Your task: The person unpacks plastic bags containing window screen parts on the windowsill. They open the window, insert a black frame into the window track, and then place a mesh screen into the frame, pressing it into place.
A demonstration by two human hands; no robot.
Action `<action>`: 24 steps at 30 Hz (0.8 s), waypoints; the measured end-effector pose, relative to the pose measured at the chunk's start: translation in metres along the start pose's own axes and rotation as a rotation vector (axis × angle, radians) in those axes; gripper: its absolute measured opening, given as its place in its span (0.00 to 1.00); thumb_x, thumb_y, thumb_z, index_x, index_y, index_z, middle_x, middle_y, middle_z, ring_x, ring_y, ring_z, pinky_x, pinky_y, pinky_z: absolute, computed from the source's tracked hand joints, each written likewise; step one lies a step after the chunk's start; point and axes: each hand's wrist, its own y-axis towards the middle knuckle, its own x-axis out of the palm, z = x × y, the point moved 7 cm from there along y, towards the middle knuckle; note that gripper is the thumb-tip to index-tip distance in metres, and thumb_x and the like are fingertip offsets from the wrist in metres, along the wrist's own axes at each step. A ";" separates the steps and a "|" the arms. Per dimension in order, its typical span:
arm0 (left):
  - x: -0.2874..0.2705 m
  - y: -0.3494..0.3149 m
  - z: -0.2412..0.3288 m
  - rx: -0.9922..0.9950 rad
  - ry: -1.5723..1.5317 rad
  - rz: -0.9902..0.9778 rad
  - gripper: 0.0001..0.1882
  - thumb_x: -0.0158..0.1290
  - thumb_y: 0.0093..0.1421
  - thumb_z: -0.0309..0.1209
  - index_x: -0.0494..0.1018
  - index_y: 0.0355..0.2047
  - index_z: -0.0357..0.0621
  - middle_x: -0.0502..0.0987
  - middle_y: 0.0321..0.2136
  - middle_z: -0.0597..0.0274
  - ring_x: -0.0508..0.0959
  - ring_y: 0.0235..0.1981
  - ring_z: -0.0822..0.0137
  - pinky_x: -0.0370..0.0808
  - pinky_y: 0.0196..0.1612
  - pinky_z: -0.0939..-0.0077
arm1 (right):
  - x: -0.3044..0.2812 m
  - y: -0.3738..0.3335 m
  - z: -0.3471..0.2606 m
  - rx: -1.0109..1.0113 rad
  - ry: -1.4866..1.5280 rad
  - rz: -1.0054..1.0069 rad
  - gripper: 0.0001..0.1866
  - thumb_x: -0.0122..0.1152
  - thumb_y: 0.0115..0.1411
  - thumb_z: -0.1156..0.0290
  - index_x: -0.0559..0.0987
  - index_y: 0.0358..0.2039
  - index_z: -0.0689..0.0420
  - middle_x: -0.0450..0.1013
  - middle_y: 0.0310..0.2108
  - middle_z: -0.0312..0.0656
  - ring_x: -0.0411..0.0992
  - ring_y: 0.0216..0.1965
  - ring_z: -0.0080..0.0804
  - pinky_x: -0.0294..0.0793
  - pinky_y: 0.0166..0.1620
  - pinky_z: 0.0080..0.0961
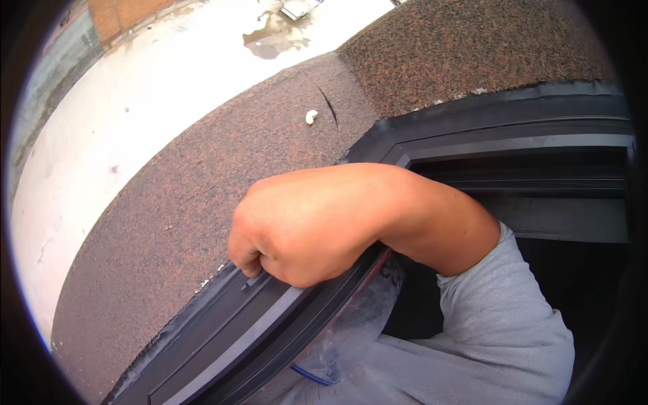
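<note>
Window frame point(270, 317): dark metal, rigid, likely heavy, slick; my right hand point(283, 236) clamped on its outer rail; left hand unseen

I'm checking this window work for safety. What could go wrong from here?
The hand presses its fingers onto the dark window frame beside the speckled stone ledge; they could slip or get pinched. The arm reaches out over the opening, so leaning further risks losing balance.
</note>
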 end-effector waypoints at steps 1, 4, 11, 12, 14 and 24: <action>0.001 0.002 0.002 0.007 0.004 0.010 0.34 0.49 0.69 0.48 0.58 0.66 0.37 0.69 0.53 0.45 0.73 0.52 0.50 0.72 0.57 0.56 | 0.002 0.002 -0.001 -0.040 -0.031 0.003 0.12 0.54 0.49 0.80 0.84 0.32 0.63 0.78 0.33 0.54 0.77 0.38 0.52 0.76 0.41 0.41; 0.003 0.013 0.007 0.019 0.010 0.039 0.35 0.48 0.69 0.49 0.58 0.66 0.37 0.69 0.54 0.45 0.73 0.52 0.50 0.71 0.58 0.56 | 0.003 -0.002 -0.008 -0.077 -0.033 0.020 0.11 0.53 0.51 0.78 0.83 0.32 0.63 0.76 0.35 0.54 0.75 0.42 0.53 0.75 0.44 0.41; -0.013 0.008 -0.006 0.059 0.083 0.011 0.36 0.47 0.70 0.50 0.56 0.68 0.37 0.68 0.55 0.45 0.72 0.53 0.50 0.71 0.59 0.56 | 0.011 0.005 -0.011 -0.183 -0.061 0.069 0.12 0.55 0.50 0.77 0.84 0.33 0.62 0.79 0.34 0.55 0.77 0.40 0.55 0.77 0.44 0.44; -0.017 0.005 -0.007 0.059 0.100 0.000 0.36 0.47 0.70 0.50 0.56 0.68 0.36 0.68 0.55 0.45 0.72 0.54 0.50 0.71 0.59 0.56 | 0.011 0.005 -0.010 -0.163 -0.085 0.072 0.11 0.55 0.50 0.76 0.83 0.32 0.62 0.79 0.33 0.55 0.77 0.40 0.56 0.77 0.45 0.45; -0.026 0.003 -0.009 0.067 0.146 -0.034 0.36 0.47 0.70 0.50 0.56 0.68 0.36 0.68 0.55 0.45 0.72 0.54 0.50 0.71 0.60 0.56 | 0.013 0.007 -0.013 -0.156 -0.120 0.077 0.11 0.54 0.51 0.75 0.82 0.32 0.64 0.79 0.32 0.56 0.77 0.40 0.56 0.76 0.46 0.45; -0.024 -0.009 0.004 0.128 0.319 0.023 0.36 0.47 0.70 0.52 0.57 0.68 0.38 0.67 0.58 0.47 0.71 0.56 0.48 0.69 0.61 0.53 | -0.002 -0.004 -0.033 -0.218 -0.545 0.618 0.08 0.56 0.53 0.74 0.78 0.31 0.64 0.76 0.28 0.54 0.77 0.34 0.51 0.76 0.43 0.43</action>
